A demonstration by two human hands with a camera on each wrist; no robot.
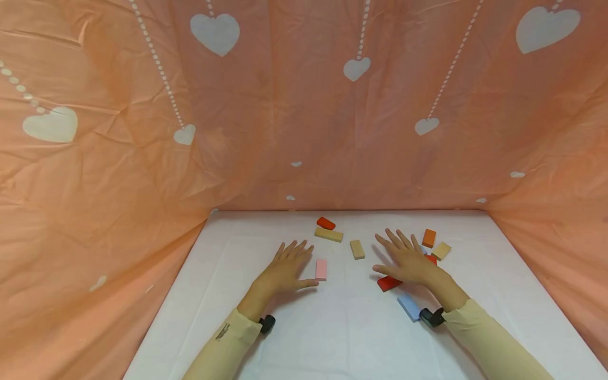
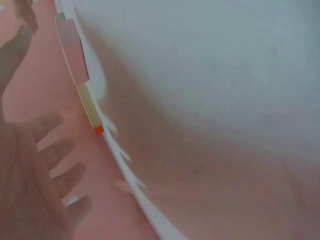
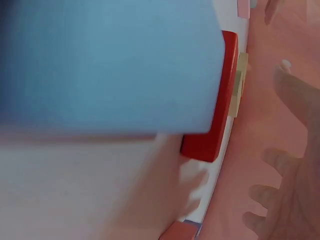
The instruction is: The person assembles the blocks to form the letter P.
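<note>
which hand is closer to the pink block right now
Left. The left hand is just left of the pink block; the right hand is farther off, to its right.

From my remote station I take this for a curtained-off booth, in what building I cannot tell, because a peach curtain (image 1: 294, 121) printed with white hearts (image 1: 215, 34) hangs behind the white-covered table (image 1: 332, 338) and along its left and right sides.
</note>
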